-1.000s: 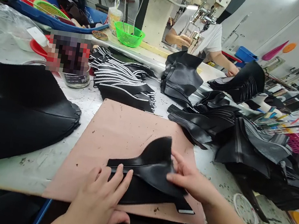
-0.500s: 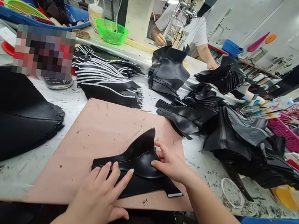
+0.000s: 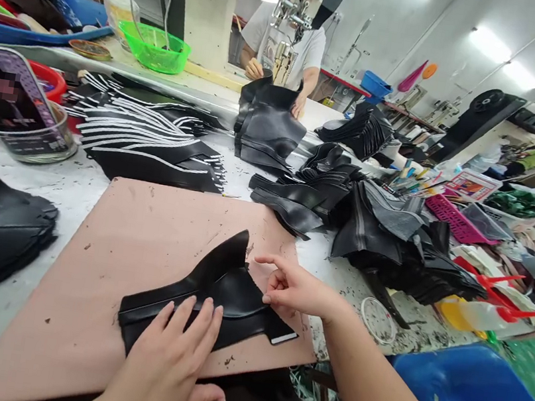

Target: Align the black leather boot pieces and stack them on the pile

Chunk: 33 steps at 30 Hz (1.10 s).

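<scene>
A black leather shoe-upper piece with a curved, raised top lies on a pink board; a white strip shows at its lower right corner. My left hand rests on the leather's left part, fingers spread flat and thumb out to the side. At the leather's right edge is my right hand, its index finger stretched out above the board and the other fingers bent. The right thumb tip is close to the edge; whether it touches cannot be made out. Nothing shows between the right fingers.
White-edged black strips lie behind the board. Stacked black leather pieces stand beyond, with more leather at right. A phone leans in a clear tub at left. Opposite, a person sits at a sewing machine. A blue bin stands lower right.
My right hand has lifted off the leather's surface to its right edge, with its fingers more bent. My left hand stays flat on the leather. The camera view has swung right.
</scene>
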Available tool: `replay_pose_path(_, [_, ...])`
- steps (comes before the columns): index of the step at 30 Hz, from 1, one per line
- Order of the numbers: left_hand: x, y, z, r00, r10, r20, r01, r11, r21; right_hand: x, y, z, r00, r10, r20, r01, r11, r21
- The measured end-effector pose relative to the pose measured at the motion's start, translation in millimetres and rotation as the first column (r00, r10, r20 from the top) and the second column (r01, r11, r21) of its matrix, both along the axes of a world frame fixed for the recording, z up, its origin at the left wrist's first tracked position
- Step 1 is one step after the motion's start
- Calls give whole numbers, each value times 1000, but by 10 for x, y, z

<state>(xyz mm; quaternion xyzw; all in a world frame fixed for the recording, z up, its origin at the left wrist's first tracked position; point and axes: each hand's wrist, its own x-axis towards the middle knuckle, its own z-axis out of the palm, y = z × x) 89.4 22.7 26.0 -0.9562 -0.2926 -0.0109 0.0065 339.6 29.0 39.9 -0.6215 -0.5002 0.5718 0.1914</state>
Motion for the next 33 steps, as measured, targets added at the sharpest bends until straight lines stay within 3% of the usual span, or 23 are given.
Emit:
replay_pose_path(7, [87, -9, -52, 997, -72, -11, 73, 992, 102, -9, -42, -45, 998, -56, 29, 54, 996, 76])
replay_pose_path(14, [102, 12, -54, 988, -31, 150, 20, 997, 73, -84, -109, -105, 987, -151, 56, 136, 969, 205])
replay_pose_path(24, [138, -10, -30, 989, -137, 59, 120, 966, 230, -237, -247, -101, 928, -180, 325, 44, 922, 384])
replay_pose_path(26, [139, -20, -47, 991, -129, 42, 118, 971, 209, -323, -344, -117, 894, -180, 411, -43, 877, 478])
replay_pose_path(29, [105, -29, -67, 996, -88, 23, 85, 988, 129, -463, -530, -181, 747, -182, 639, -354, 705, 615])
replay_pose_path(31, [46, -19, -69, 997, -78, 24, 76, 995, 57, -538, -654, -211, 608, -230, 760, -532, 592, 605])
replay_pose_path(33, [-47, 6, -60, 996, -75, 42, 75, 997, 3, -590, -755, -213, 522, -264, 811, -602, 559, 570])
